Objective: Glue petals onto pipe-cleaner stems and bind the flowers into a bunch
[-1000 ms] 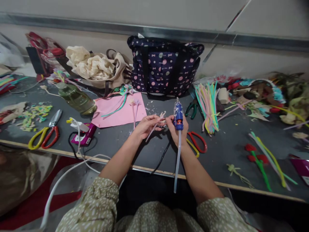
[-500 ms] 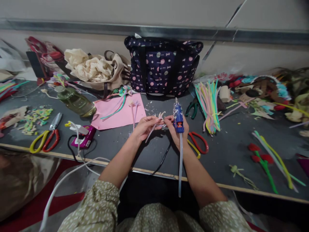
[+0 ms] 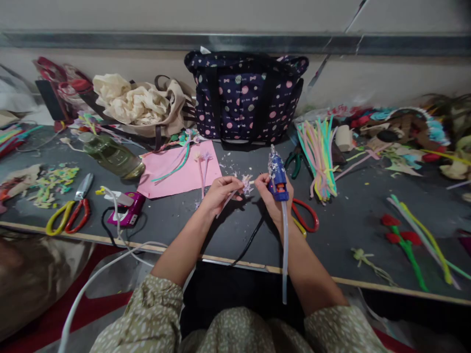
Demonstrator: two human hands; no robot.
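Between the closed fingertips of my left hand [image 3: 222, 195] is a pale pipe-cleaner flower [image 3: 247, 185], its lilac and cream head pointing right and its stem trailing down to the left. My right hand [image 3: 274, 203] is closed around a blue glue gun [image 3: 277, 176], nozzle up, with a long clear glue stick [image 3: 285, 255] hanging from its back end. The right thumb and forefinger are pinched near a small pale piece at the flower's right side; whether they grip it I cannot make out. White scraps cling to the gun's nozzle end.
Red-and-yellow scissors [image 3: 307, 215] lie beside my right wrist. A pink sheet [image 3: 169, 189] carries finished pipe-cleaner stems. A green bottle [image 3: 114, 157], a purple glue gun-like tool [image 3: 127, 211] and other scissors [image 3: 79, 206] lie left. Pipe-cleaner bundle [image 3: 318, 157] stands right, before a dark bag [image 3: 243, 98].
My right hand has moved right with the glue gun, away from my left hand. The flower head now shows more fully between the hands.
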